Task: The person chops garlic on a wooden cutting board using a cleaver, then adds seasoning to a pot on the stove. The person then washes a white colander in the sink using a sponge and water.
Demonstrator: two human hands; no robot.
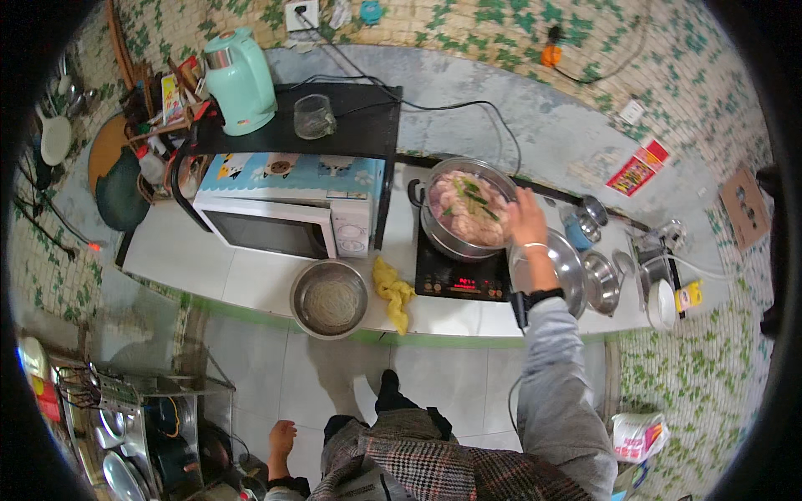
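My right hand (pixel 527 219) is at the right side of a stainless steel pot (pixel 462 250), over the spot opposite its black left handle. Whether the fingers grip the pot is hidden. Pale raw meat (pixel 473 213), topped with green scallion pieces (pixel 475 193), fills the pot. Under it, an induction cooktop (pixel 460 289) shows lit red digits. A wide steel basin (pixel 559 266) lies partly beneath my right wrist. Low beside my body, my left hand (pixel 283 437) hangs with loosely bent fingers, and nothing shows in it.
A steel bowl (pixel 301 278) with pale contents and a yellow cloth (pixel 393 294) sit near the counter's front edge. Left are a microwave (pixel 269 232), a mint kettle (pixel 241 94) and a glass cup (pixel 314 117). Right are smaller steel bowls (pixel 603 282). A metal rack (pixel 188 407) stands lower left.
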